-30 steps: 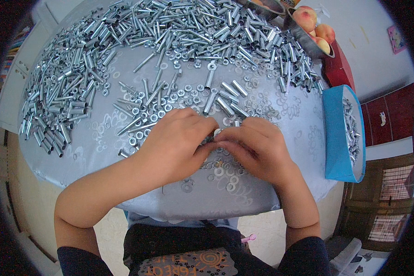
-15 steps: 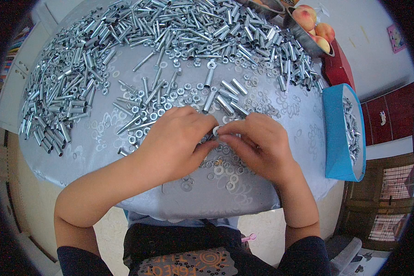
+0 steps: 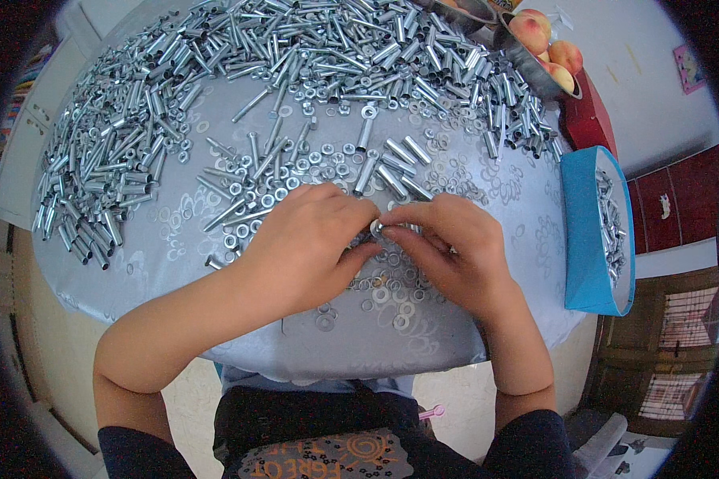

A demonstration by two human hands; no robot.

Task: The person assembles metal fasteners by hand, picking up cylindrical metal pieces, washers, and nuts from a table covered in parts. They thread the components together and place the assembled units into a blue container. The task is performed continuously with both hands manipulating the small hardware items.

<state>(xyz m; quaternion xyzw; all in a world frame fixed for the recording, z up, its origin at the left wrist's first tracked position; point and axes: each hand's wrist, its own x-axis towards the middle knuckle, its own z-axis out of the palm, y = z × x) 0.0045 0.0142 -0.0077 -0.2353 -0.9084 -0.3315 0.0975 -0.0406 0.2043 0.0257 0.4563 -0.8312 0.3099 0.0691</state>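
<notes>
My left hand [image 3: 307,243] and my right hand [image 3: 451,247] meet over the near middle of a round table covered in silver cloth [image 3: 176,263]. Between their fingertips they pinch a small metal piece with a washer on it [image 3: 377,228]. Loose washers [image 3: 383,291] lie on the cloth just under and in front of both hands. Bolts and nuts [image 3: 252,188] are scattered just beyond my left hand.
A wide heap of silver metal sleeves and bolts [image 3: 295,48] curves along the far and left sides. A blue tray holding metal parts [image 3: 595,231] sits at the right edge. A bowl of peaches [image 3: 547,52] stands at the far right.
Both hands have stayed together over the same spot; the fingertips have shifted slightly around the small metal piece.
</notes>
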